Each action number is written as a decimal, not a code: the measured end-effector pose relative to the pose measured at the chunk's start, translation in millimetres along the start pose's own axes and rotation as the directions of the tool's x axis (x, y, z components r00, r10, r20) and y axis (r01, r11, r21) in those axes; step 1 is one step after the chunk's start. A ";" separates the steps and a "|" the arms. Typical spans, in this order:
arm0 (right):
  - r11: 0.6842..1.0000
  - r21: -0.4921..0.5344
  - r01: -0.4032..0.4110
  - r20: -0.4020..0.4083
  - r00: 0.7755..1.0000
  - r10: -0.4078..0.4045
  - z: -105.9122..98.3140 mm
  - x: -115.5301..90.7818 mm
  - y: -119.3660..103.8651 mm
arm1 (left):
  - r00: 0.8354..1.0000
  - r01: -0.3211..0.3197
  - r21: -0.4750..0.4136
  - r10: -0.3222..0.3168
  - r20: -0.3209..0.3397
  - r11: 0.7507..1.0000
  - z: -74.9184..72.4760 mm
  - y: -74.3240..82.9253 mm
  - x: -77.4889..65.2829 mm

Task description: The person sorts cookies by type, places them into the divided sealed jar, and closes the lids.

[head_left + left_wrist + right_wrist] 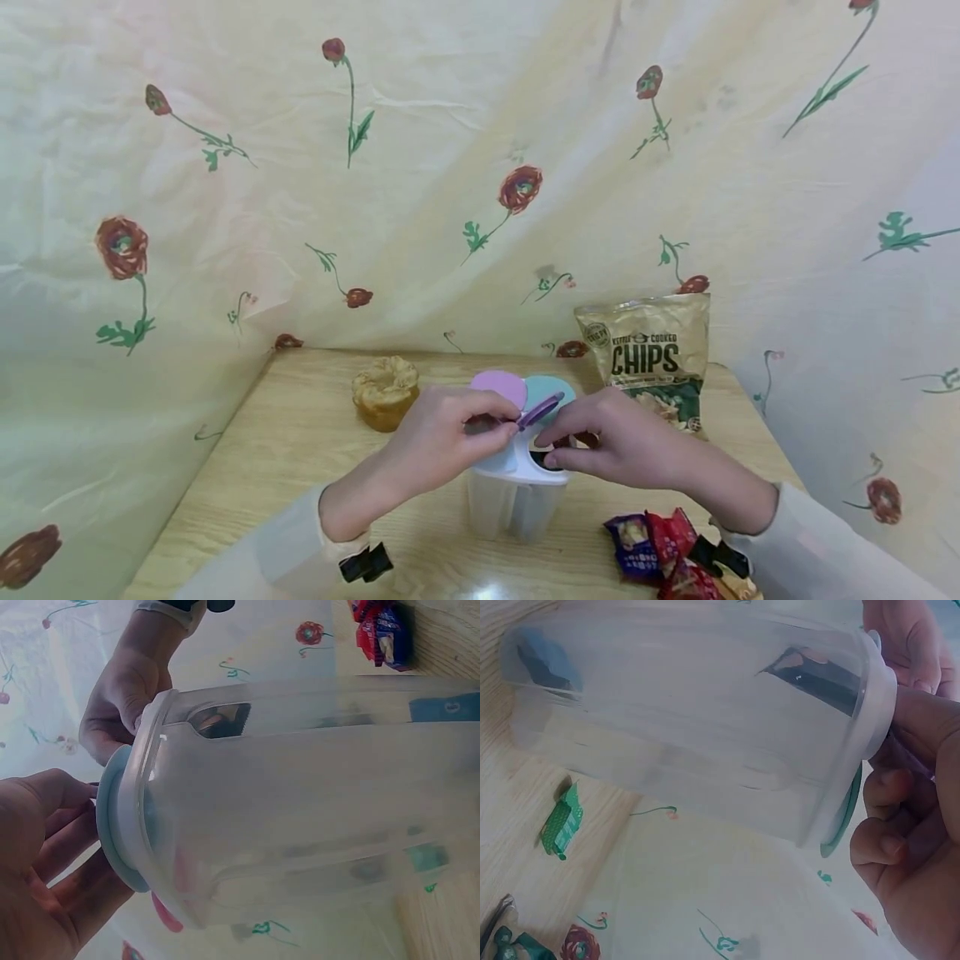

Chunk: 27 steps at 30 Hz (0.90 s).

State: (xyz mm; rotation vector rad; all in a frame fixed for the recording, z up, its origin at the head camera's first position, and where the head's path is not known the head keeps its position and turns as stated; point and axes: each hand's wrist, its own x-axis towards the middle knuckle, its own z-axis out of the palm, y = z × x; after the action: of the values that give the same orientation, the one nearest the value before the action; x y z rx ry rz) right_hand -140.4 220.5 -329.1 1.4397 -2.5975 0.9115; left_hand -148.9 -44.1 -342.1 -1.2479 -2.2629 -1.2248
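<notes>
A tall translucent container (495,505) with a white top and round coloured lids stands on the table. My left hand (442,429) pinches the raised purple lid (542,411) between thumb and fingers. Over the round hole beside it, my right hand (615,437) has its thumb and fingertips at the opening, holding a small dark packet (814,679) that hangs just inside the top. A blue packet (547,664) lies at the container's bottom. Pink (498,384) and teal lids (550,395) lie at the far side of the top.
A round bread bun (385,393) sits back left. Behind my right hand stands a chips bag (647,358). Small red packets (672,533) and a purple packet (633,546) lie front right. A green packet (562,823) shows in the right wrist view.
</notes>
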 end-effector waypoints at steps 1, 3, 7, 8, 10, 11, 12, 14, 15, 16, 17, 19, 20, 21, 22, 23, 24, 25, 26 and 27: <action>1.000 -0.003 -0.011 0.009 1.000 0.011 -0.4 0.2 -0.3 | 1.000 0.004 -0.001 -0.004 0.001 1.000 0.2 0.3 0.1; 0.999 -0.008 -0.031 0.026 0.999 0.031 -1.0 0.8 -1.0 | 1.000 0.010 -0.007 -0.010 0.001 1.000 0.7 0.8 0.4; 0.999 -0.013 -0.043 0.038 0.998 0.044 -1.7 0.5 -2.6 | 1.000 0.010 0.005 -0.010 0.001 1.000 1.7 0.6 -0.3; 0.999 -0.013 -0.043 0.030 0.999 0.044 -2.0 -0.4 -2.7 | 1.000 0.010 0.009 -0.010 0.002 1.000 2.0 0.6 -0.5; 0.999 -0.018 -0.031 -0.001 1.000 0.031 -2.7 -2.7 -3.0 | 1.000 0.010 0.021 -0.010 0.004 1.000 2.0 1.0 -0.9; 1.000 -0.014 -0.021 -0.021 1.000 0.021 -3.4 -4.4 -2.8 | 1.000 0.010 0.026 -0.010 0.005 1.000 2.0 1.3 -0.9; 1.000 -0.009 -0.012 -0.043 0.999 0.011 -4.2 -6.1 -2.7 | 1.000 0.011 0.030 -0.011 0.007 0.999 1.9 1.7 -0.9; 1.000 0.009 0.011 -0.087 0.996 -0.010 -6.5 -10.5 -1.9 | 1.000 0.016 0.034 -0.016 0.010 0.999 1.5 2.6 -0.7; 1.000 0.016 0.025 -0.107 0.994 -0.023 -8.0 -12.8 -1.6 | 1.000 0.017 0.035 -0.018 0.012 0.999 1.3 3.1 -0.5; 0.999 0.025 0.037 -0.124 0.992 -0.034 -9.6 -15.7 -1.0 | 1.000 0.020 0.036 -0.020 0.014 0.999 1.3 3.3 -0.2; 0.999 0.029 0.039 -0.139 0.990 -0.035 -11.6 -19.1 -0.1 | 1.000 0.022 0.037 -0.022 0.014 0.999 1.3 3.7 -0.1; 0.999 0.034 0.033 -0.162 0.986 -0.027 -15.1 -27.0 2.9 | 1.000 0.025 0.037 -0.025 0.013 0.999 1.2 4.1 -0.2; 0.999 0.031 0.020 -0.170 0.985 -0.014 -17.0 -31.6 4.7 | 1.000 0.024 0.037 -0.024 0.010 0.999 1.2 4.1 -0.3; 1.000 0.026 0.007 -0.179 0.984 -0.002 -18.5 -36.8 7.1 | 1.000 0.022 0.037 -0.023 0.007 0.999 1.3 4.0 -0.4; 1.000 0.021 -0.019 -0.186 0.982 0.023 -19.9 -42.7 9.7 | 1.000 0.021 0.039 -0.021 0.003 0.999 1.3 3.9 -0.6; 0.999 0.018 -0.049 -0.194 0.980 0.052 -21.2 -49.0 12.6 | 1.000 0.019 0.042 -0.019 0.001 0.999 1.6 3.7 -0.7; 0.997 0.016 -0.074 -0.201 0.977 0.075 -21.9 -55.8 15.8 | 1.000 0.017 0.042 -0.017 -0.001 0.999 1.9 3.5 -0.9; 0.994 0.014 -0.106 -0.207 0.973 0.107 -22.8 -62.7 18.7 | 1.000 0.016 0.044 -0.016 -0.003 0.999 2.2 3.2 -1.0; 0.991 0.012 -0.134 -0.213 0.968 0.133 -23.2 -69.5 21.6 | 1.000 0.015 0.044 -0.015 -0.005 0.999 2.1 3.2 -1.0; 0.986 0.015 -0.165 -0.218 0.962 0.164 -23.3 -76.4 24.4 | 1.000 0.015 0.046 -0.015 -0.006 0.999 2.0 3.1 -1.1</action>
State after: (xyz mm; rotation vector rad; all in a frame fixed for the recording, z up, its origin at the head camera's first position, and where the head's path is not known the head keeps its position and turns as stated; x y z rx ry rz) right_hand -121.7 300.3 -344.4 1.0649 -2.5789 1.0179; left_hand -145.5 -42.3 -342.2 -1.2122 -2.2873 -1.1727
